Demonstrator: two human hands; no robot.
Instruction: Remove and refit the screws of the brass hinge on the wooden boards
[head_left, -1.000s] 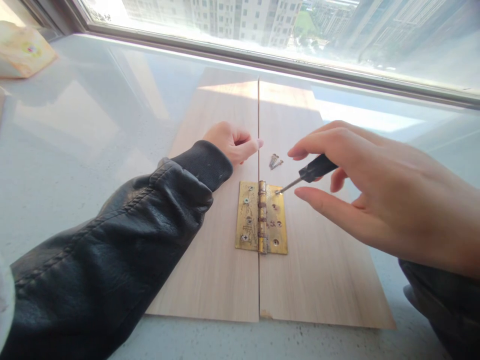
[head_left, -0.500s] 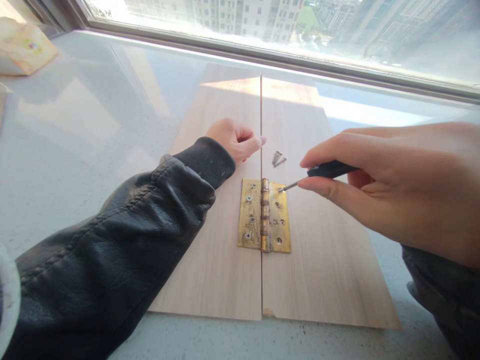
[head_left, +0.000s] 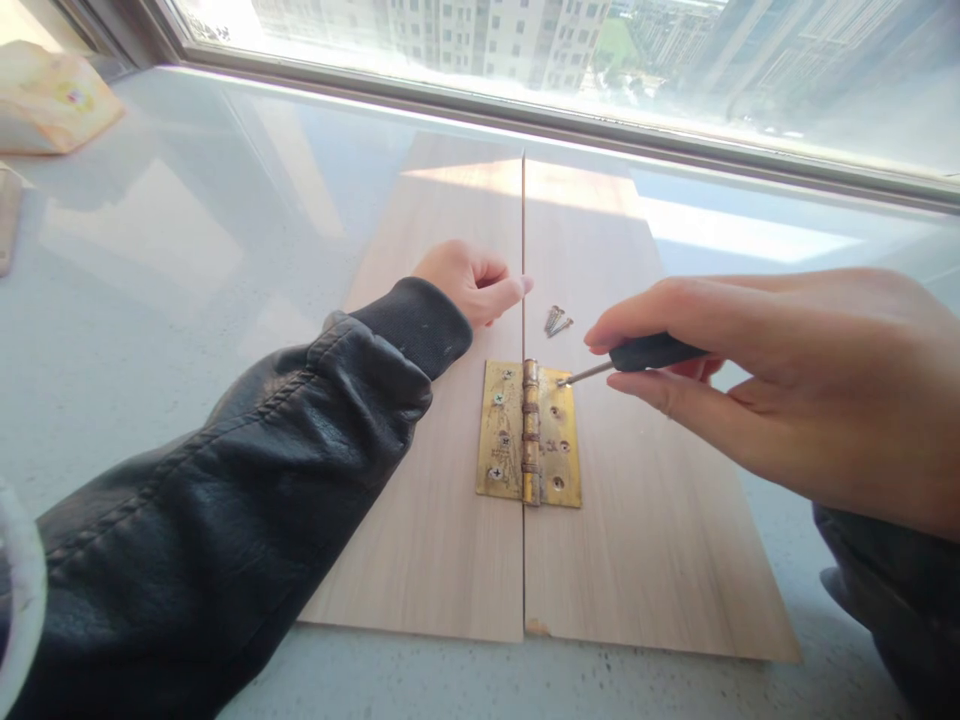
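At the far left a yellowish packet (head_left: 60,100) is sitting on the pale speckled counter (head_left: 112,340), and a white curved rim (head_left: 30,590) is showing at the edge, partly cut off. A black left sleeve (head_left: 225,480) is reaching in across the left board (head_left: 442,570). Beyond its cuff the left hand (head_left: 469,285) is resting over that board with fingers curled narrow, thumb pointing across the seam; whether it is holding anything, I cannot tell.

Nearer the person, the brass hinge (head_left: 530,435) is lying flat across the seam, its barrel running along the gap. Its left leaf is showing four cross-slotted screw heads; its right leaf is showing three holes below the topmost spot. Just beyond the hinge, a few loose screws (head_left: 557,320) are lying bunched on the right board (head_left: 645,560). The screwdriver (head_left: 656,352) is slanting down leftward, its tip meeting that topmost spot — apparently on a screw head. At the right, the right hand (head_left: 787,390) is holding the black handle between thumb and fingers. Along the top, a window (head_left: 525,40) is letting in light.
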